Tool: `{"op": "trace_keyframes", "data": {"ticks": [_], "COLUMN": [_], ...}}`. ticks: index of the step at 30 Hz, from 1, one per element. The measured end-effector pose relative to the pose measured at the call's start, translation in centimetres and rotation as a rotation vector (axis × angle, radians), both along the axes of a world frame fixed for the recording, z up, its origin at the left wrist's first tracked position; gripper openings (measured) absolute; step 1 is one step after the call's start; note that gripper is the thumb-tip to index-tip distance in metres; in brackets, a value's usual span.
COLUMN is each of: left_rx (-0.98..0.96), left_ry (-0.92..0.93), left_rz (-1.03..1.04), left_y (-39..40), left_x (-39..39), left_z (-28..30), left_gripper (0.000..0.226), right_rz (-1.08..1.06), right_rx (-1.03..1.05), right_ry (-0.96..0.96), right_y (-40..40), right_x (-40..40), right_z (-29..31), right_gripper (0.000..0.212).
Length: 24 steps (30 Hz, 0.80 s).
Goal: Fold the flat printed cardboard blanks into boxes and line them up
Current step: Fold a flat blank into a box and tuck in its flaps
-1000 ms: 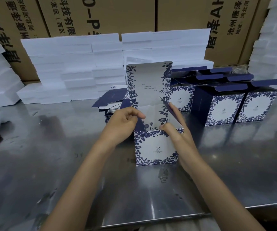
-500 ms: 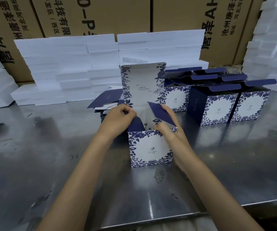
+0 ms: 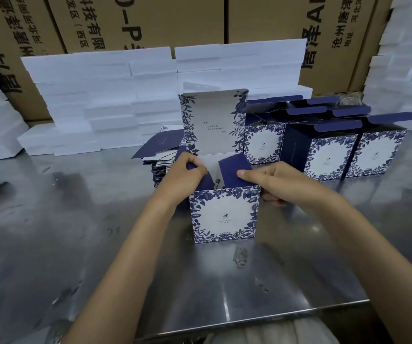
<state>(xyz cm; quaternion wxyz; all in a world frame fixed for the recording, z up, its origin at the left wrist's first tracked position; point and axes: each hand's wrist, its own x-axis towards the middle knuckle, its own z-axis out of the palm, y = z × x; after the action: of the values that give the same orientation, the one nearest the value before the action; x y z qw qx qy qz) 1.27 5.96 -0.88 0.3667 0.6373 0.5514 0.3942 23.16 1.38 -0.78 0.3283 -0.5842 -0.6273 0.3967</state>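
Box (image 3: 225, 214) is standing on the counter (image 3: 75, 244); left hand (image 3: 183, 178) and right hand (image 3: 278, 182) are each pinching a navy side flap.

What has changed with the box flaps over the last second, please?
The right hand has folded the right flap from upright down over the box opening, thumb on top. The left hand keeps pressing the left flap inward. The lid stays upright; the finished boxes and blanks have not moved.

The brown cartons (image 3: 150, 23) behind carry "唐泽", "沧州唐泽", "河北", "有限"; the box (image 3: 224, 214) print is illegible.
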Motion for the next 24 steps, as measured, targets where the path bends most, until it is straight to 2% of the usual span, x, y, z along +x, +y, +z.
{"op": "trace_keyframes", "data": {"ticks": [1,6,12,16,19,24], "left_rx": [-0.003,-0.037,-0.041,-0.041,-0.035,-0.032], "left_ry": [-0.02,-0.091,-0.044,-0.031,-0.026,0.005], "left_rz": [0.002,-0.006,-0.015,-0.023,-0.029,-0.037], "left_y": [-0.1,-0.5,-0.5,-0.5,-0.5,-0.5], "left_x": [-0.1,0.0,-0.1,-0.2,-0.1,-0.2], "left_z": [-0.1,-0.3,-0.2,-0.1,0.0,0.2], "left_gripper": [0.008,0.018,0.022,0.021,0.021,0.021], "right_rz": [0.015,0.027,0.002,-0.004,-0.013,0.032], "right_rx": [0.008,0.03,0.006,-0.01,0.037,0.016], "right_ry": [0.0,-0.072,-0.032,-0.044,-0.073,-0.1], "right_y": [0.0,0.6,1.2,1.9,2.5,3.3], "right_x": [-0.1,0.0,-0.6,-0.6,-0.9,-0.6], "right_z": [0.1,0.7,1.6,2.0,2.3,2.6], "right_gripper": [0.056,0.064,0.054,0.063,0.055,0.057]}}
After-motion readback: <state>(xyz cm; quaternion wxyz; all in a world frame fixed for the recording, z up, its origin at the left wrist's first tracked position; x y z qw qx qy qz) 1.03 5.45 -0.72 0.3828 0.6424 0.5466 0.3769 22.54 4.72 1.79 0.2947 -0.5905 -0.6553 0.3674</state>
